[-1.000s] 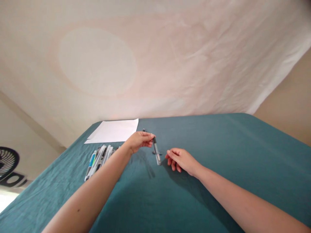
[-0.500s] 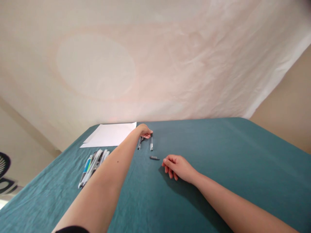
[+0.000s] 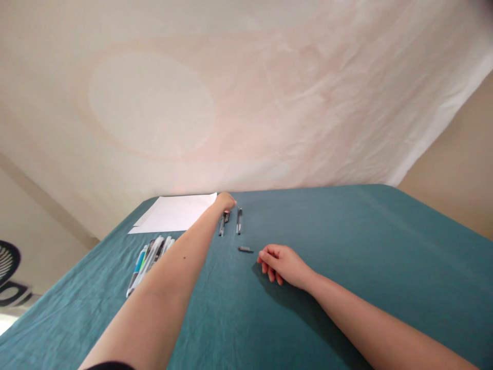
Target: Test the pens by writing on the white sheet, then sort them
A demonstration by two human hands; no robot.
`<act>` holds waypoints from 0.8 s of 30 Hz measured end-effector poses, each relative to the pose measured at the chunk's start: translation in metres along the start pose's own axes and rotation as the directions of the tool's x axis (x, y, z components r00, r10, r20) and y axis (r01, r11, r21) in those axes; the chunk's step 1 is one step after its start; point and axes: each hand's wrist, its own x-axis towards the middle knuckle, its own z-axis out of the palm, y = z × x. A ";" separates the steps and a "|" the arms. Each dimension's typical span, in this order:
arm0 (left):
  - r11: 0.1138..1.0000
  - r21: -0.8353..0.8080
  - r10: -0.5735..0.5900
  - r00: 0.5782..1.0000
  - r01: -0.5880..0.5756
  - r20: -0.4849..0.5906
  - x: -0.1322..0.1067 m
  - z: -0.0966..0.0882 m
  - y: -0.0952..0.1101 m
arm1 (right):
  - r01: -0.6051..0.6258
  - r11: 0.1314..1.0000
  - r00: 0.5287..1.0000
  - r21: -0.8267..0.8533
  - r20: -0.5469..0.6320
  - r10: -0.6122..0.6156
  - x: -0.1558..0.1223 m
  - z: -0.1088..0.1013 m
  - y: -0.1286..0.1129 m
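Note:
My left hand [image 3: 226, 201] is stretched far across the table, bent at the wrist, its fingers partly hidden. Its thumb side looks parted from the fingers, and nothing shows in its grasp. Just below the fingertips lie a clear pen [image 3: 222, 226] and a short dark piece [image 3: 227, 217], perhaps a cap. Apart from the hand, to its right, a clear pen with dark parts [image 3: 239, 221] rests on the cloth. My right hand [image 3: 283, 264] lies on its side, fingers loosely curled and apart, holding nothing visible. A small dark pen cap [image 3: 245, 249] sits just left of its fingertips.
White paper sheets [image 3: 173, 213] lie at the table's back left. Several pens and markers [image 3: 146, 264] are bunched beside my left forearm, which partly covers them. A dark teal cloth [image 3: 346, 246] covers the table, and a pale sheet [image 3: 269, 103] hangs behind. A black fan-like object [image 3: 8, 262] shows at the far left.
My left hand has let go of the pen on the right and moved slightly left and away, over the other pen and dark piece. My right hand stays put.

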 end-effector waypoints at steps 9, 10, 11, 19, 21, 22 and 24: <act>0.848 0.492 0.130 0.978 -0.196 0.165 -0.015 -0.010 -0.003 | 0.006 1.000 1.000 -0.006 -0.002 -0.006 0.001 0.000 0.001; 0.815 0.534 0.152 0.973 -0.224 0.176 -0.018 -0.010 -0.005 | 0.007 1.000 1.000 -0.006 -0.003 -0.007 0.001 -0.001 0.002; 0.781 0.574 0.170 0.968 -0.248 0.186 -0.021 -0.010 -0.007 | 0.011 1.000 1.000 -0.006 -0.001 -0.011 0.001 -0.001 0.003; 0.537 0.766 0.273 0.932 -0.354 0.239 -0.042 -0.007 -0.019 | 0.023 1.000 1.000 -0.015 0.004 -0.022 0.000 -0.001 0.005; 0.503 0.785 0.300 0.925 -0.361 0.233 -0.047 -0.006 -0.019 | 0.027 0.999 1.000 -0.020 0.005 -0.027 0.000 -0.001 0.004; 0.491 0.792 0.315 0.922 -0.362 0.227 -0.049 -0.006 -0.019 | 0.029 0.999 1.000 -0.022 0.004 -0.029 0.000 -0.001 0.004; 0.470 0.804 0.348 0.914 -0.364 0.210 -0.052 -0.007 -0.017 | 0.031 0.999 1.000 -0.022 0.005 -0.031 0.000 -0.001 0.004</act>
